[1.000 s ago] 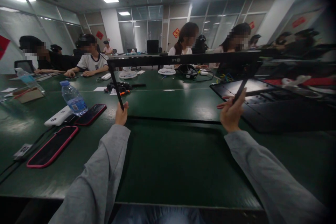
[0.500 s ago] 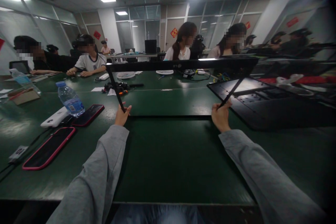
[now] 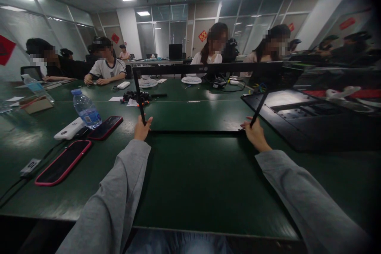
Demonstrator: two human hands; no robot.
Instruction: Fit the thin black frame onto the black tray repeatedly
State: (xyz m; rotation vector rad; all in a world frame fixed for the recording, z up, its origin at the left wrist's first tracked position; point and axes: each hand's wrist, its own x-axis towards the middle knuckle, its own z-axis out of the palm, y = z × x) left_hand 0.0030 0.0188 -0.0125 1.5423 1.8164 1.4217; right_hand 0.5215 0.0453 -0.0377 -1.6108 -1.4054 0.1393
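Observation:
A thin black rectangular monitor bezel (image 3: 178, 69), an open frame with a small LG logo seen upside down on its far bar, is tilted up above the green table (image 3: 208, 190). My left hand (image 3: 142, 127) is closed around its left side bar, near the lower corner. On the opposite side bar, my right hand (image 3: 254, 131) grips in the same way, its fingertips partly hidden behind the bar. The near bar runs low between my hands. To the right lies a large dark panel with a recessed section, probably a monitor's back (image 3: 297, 113).
On the left are a water bottle (image 3: 87, 111), a white power bank (image 3: 70, 129), two red-edged phones (image 3: 64, 162) and a cable. Small white fans (image 3: 191, 80) and dark gear (image 3: 135, 97) sit farther off. Several people are seated around the table.
My right hand has moved inward and its grip on the side bar has shifted. The bezel's right end has come leftward. My left hand keeps its hold. The view has swung slightly.

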